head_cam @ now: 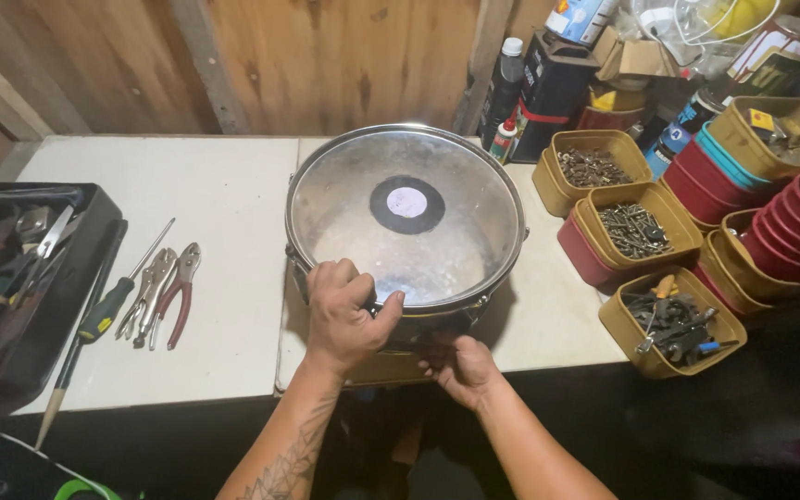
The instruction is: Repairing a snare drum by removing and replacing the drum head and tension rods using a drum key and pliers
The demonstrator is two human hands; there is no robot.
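White workbench (215,204), snare drum (406,227) under both hands' grip: left hand (344,315) clamped on rim, right hand (460,366) on shell.

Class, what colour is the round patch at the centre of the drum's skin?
The patch is black with a pale, whitish middle, seen in the head view, the only one.

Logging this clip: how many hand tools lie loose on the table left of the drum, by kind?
Screwdriver: 1
Locking pliers: 1
Red-handled pliers: 1
Total: 3
Tools in the black tray are not counted.
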